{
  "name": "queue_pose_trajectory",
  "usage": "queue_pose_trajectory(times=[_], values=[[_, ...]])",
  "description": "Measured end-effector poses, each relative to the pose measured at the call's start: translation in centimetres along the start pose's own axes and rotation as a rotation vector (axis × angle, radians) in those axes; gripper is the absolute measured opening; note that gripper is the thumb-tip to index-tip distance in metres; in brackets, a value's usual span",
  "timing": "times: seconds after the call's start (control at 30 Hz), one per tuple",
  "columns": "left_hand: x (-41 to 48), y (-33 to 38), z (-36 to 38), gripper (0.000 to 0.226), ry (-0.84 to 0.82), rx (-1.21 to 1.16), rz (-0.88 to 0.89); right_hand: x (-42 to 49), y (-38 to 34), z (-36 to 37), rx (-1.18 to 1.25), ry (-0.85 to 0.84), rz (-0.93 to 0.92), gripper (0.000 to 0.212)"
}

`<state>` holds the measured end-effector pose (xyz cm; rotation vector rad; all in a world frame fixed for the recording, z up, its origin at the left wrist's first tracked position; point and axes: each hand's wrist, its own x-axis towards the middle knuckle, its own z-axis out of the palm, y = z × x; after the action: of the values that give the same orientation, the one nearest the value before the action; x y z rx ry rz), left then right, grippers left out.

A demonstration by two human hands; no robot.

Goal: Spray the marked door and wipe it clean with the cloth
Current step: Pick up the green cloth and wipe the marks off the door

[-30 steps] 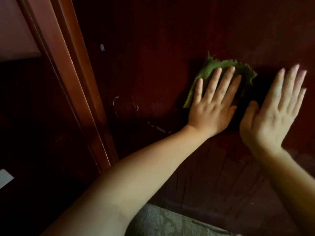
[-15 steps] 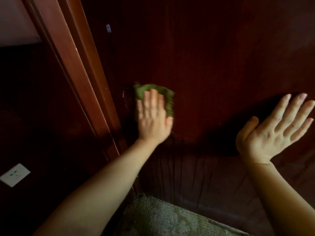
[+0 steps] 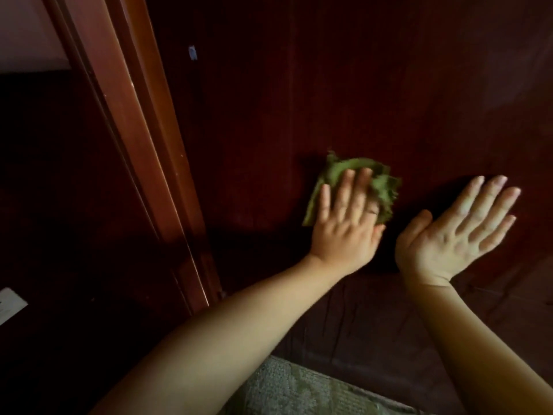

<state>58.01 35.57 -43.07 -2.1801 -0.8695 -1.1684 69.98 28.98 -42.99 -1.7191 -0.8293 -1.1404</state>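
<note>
Head view: your left hand (image 3: 344, 232) presses the green cloth (image 3: 335, 172) against the door (image 3: 329, 85), fingers straight, right of the door frame (image 3: 140, 139). Your right hand (image 3: 452, 235) lies flat, fingers spread, farther right of the frame, holding nothing.

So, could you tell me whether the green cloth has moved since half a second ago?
Yes. The cloth under the left hand has slid right, away from the door frame, towards the right hand.
</note>
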Motion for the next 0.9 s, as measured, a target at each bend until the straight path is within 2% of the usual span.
queue_pose_trajectory(times=[0.1,0.17,0.23,0.33,0.4,0.47,0.57,0.73,0.9], values=[[0.4,0.9,-0.4,0.071,0.039,0.087,0.198,0.3,-0.5,-0.2,0.019,-0.015,0.001,0.064],[1.3,-1.2,-1.4,0.072,0.005,0.112,0.292,0.7,-1.2,-0.7,0.086,-0.061,0.045,0.07],[3.0,-5.4,-2.8,0.078,-0.027,0.134,0.196,1.5,-2.8,-1.4,0.199,-0.083,0.022,0.074],[5.9,-13.5,-5.7,0.083,-0.002,0.202,-0.151,5.6,-8.6,-2.7,0.298,-0.106,-0.21,0.072],[7.3,-18.2,-7.6,0.078,-0.015,0.154,-0.365,9.6,-13.1,-2.9,0.286,-0.127,-0.33,0.071],[8.8,-21.3,-9.2,0.072,-0.026,0.102,-0.467,12.5,-16.2,-2.3,0.224,-0.166,-0.409,0.07],[12.1,-23.2,-10.6,0.074,-0.011,0.083,-0.496,13.4,-16.7,-0.3,0.09,-0.191,-0.447,0.071],[17.7,-22.5,-12.1,0.072,0.197,0.023,-0.496,12.4,-15.9,0.5,0.055,-0.159,-0.477,0.07],[14.5,-20.3,-10.1,0.065,0.224,0.026,-0.379,12.4,-16.1,0.1,0.024,-0.115,-0.483,0.066]])
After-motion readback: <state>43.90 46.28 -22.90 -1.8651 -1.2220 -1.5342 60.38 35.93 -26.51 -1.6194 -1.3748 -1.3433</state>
